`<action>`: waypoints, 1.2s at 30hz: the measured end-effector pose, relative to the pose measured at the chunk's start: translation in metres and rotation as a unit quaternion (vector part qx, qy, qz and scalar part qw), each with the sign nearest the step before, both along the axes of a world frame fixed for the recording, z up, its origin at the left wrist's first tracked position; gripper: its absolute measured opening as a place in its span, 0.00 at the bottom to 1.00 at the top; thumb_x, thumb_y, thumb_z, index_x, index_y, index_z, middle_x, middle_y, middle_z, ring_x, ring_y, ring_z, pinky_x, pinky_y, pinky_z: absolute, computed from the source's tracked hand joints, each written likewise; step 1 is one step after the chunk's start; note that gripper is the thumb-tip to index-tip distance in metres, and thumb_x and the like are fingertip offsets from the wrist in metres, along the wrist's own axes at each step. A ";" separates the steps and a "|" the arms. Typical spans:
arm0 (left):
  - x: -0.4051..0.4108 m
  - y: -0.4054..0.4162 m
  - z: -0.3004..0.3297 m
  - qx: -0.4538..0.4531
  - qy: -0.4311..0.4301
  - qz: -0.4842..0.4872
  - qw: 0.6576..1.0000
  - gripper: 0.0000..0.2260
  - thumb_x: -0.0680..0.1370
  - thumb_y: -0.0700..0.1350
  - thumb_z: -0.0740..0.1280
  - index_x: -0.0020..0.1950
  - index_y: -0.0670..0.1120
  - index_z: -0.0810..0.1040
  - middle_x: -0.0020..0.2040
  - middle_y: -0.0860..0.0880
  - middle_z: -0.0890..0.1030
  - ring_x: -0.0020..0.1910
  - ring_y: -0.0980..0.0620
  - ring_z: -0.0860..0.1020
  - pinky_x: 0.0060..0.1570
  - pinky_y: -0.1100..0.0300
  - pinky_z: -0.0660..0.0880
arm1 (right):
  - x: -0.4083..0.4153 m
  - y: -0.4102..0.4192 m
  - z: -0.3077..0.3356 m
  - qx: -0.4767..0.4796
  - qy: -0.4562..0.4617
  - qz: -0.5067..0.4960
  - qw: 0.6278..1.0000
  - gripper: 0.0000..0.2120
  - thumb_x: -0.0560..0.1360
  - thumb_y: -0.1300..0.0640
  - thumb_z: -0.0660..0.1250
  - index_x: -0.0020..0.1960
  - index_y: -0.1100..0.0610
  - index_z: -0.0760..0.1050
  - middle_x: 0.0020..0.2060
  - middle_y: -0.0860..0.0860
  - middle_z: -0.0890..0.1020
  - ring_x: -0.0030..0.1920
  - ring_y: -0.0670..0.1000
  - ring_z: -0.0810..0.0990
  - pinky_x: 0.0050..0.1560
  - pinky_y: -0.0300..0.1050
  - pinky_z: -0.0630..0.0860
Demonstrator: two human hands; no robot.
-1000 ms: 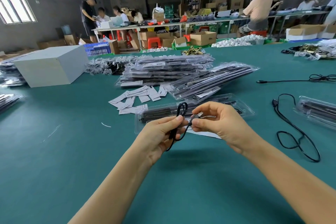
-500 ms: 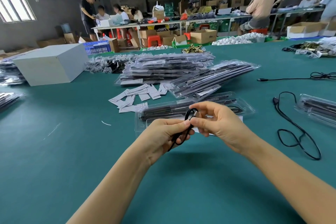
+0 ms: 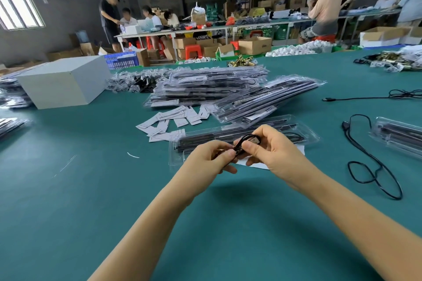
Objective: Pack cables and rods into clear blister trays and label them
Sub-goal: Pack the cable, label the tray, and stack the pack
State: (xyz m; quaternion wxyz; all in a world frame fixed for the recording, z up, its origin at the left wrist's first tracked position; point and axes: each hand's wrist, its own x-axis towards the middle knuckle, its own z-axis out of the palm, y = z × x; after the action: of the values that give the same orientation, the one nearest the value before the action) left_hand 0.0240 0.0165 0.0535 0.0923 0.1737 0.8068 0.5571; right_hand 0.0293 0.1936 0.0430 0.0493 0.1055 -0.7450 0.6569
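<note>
Both hands hold a small coiled black cable (image 3: pixel 247 138) above the green table (image 3: pixel 68 201). My left hand (image 3: pixel 211 158) grips the bundle from the left, and my right hand (image 3: pixel 270 150) pinches its looped end between thumb and fingers. Most of the cable is hidden inside the two hands. Just behind them lies an open clear blister tray (image 3: pixel 303 138) with dark rods in it. White paper labels (image 3: pixel 173 121) are scattered to the tray's left.
Stacks of packed blister trays (image 3: pixel 212 86) sit behind the open one, another tray (image 3: pixel 399 134) at right. A loose black cable (image 3: pixel 374 166) lies right of my hands, a second cable (image 3: pixel 365 97) farther back. A grey box (image 3: pixel 61 82) stands left. Other people work at far tables.
My hands have drawn closer together and the cable loop has been wound tighter, so less of it shows. The view has shifted slightly.
</note>
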 end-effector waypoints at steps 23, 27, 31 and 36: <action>-0.006 -0.005 -0.007 0.046 0.138 0.107 0.984 0.07 0.77 0.42 0.69 0.47 0.54 0.83 0.47 0.54 0.83 0.47 0.59 0.80 0.51 0.62 0.76 | -0.004 0.005 0.009 -0.297 -0.140 -0.068 0.942 0.03 0.77 0.67 0.63 0.46 0.63 0.69 0.44 0.63 0.81 0.39 0.57 0.84 0.39 0.43 0.82; -0.009 -0.006 -0.007 0.036 0.175 0.142 0.974 0.07 0.75 0.43 0.72 0.44 0.56 0.83 0.44 0.49 0.77 0.46 0.53 0.78 0.51 0.57 0.74 | -0.003 0.000 0.011 -0.408 -0.194 -0.055 0.890 0.08 0.77 0.67 0.63 0.55 0.69 0.72 0.46 0.65 0.80 0.38 0.56 0.84 0.36 0.42 0.81; -0.007 -0.003 -0.007 0.017 0.225 0.153 0.962 0.06 0.76 0.41 0.70 0.48 0.53 0.83 0.40 0.51 0.76 0.39 0.59 0.74 0.43 0.66 0.70 | 0.000 -0.007 0.011 -0.487 -0.257 -0.031 0.834 0.07 0.77 0.66 0.63 0.52 0.70 0.74 0.43 0.65 0.82 0.36 0.58 0.84 0.36 0.42 0.82; -0.005 0.001 -0.010 -0.080 0.318 0.160 0.931 0.05 0.78 0.38 0.66 0.50 0.42 0.81 0.40 0.51 0.74 0.38 0.56 0.70 0.40 0.72 0.65 | 0.004 -0.016 0.008 -0.530 -0.293 -0.015 0.796 0.08 0.78 0.65 0.62 0.51 0.71 0.74 0.42 0.65 0.82 0.41 0.60 0.82 0.38 0.44 0.82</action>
State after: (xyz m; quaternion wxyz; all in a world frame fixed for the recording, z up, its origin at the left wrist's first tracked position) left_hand 0.0191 0.0177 0.0439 -0.2459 0.2020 0.8528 0.4141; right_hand 0.0336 0.1773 0.0507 -0.1133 -0.1454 -0.2607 0.9477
